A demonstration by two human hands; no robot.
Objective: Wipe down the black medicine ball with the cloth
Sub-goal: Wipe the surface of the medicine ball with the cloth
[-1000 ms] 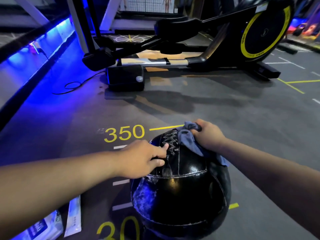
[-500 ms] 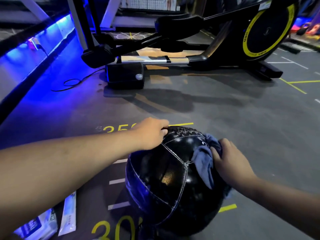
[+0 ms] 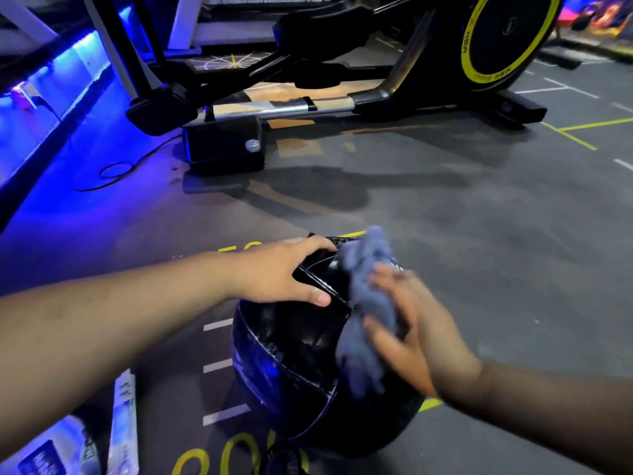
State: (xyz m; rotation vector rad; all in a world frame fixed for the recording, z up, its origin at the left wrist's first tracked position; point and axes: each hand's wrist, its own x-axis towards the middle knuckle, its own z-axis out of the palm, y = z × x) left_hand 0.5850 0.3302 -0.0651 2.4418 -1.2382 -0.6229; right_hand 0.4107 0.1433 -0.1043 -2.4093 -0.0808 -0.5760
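Note:
The black medicine ball point(image 3: 291, 354) with white stitched seams rests on the grey gym floor in front of me. My left hand point(image 3: 284, 272) grips its upper left side, fingers spread over the top and thumb on a seam. My right hand point(image 3: 411, 334) presses a grey-blue cloth point(image 3: 366, 313) against the ball's right side. The hand and cloth are motion-blurred. The cloth hangs from the ball's top down along its right flank. The ball's lower right is hidden by my right arm.
An elliptical trainer point(image 3: 342, 80) with a yellow-ringed flywheel point(image 3: 507, 39) stands across the floor ahead. A black cable point(image 3: 116, 169) loops at the left by a blue-lit ledge. White packets point(image 3: 123, 423) lie on the floor at my lower left. Yellow numbers mark the floor.
The ball has been turned, so the laced panel is gone from the top. My right hand slid with the cloth from the top down the right side. My left hand shifted over the top.

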